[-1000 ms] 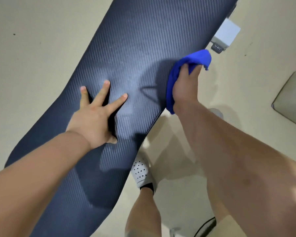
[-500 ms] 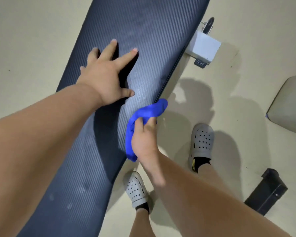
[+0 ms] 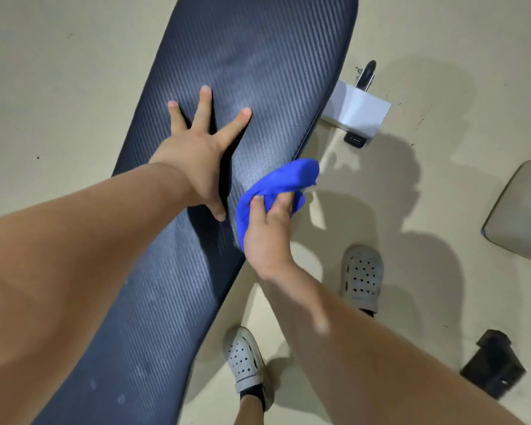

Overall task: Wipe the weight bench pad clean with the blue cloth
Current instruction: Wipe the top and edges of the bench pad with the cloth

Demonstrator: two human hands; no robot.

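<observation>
A long dark navy ribbed bench pad (image 3: 258,62) runs diagonally from lower left to the top of the view. My left hand (image 3: 196,154) lies flat on its middle, fingers spread, holding nothing. My right hand (image 3: 267,234) grips a bunched blue cloth (image 3: 282,182) and presses it against the pad's right edge, just right of my left thumb. Part of the cloth hangs past the edge over the floor. Pale smudges show on the pad's lower part.
The bench's white frame foot (image 3: 359,111) with a small black wheel sticks out to the right. My two feet in grey perforated clogs (image 3: 362,277) stand on the beige floor beside the pad. A black block (image 3: 494,363) lies lower right, a grey cushion (image 3: 521,210) at the right edge.
My right hand slid the blue cloth down the pad's right edge toward me, then a little back up. My left hand stayed flat on the pad while the view shifted.
</observation>
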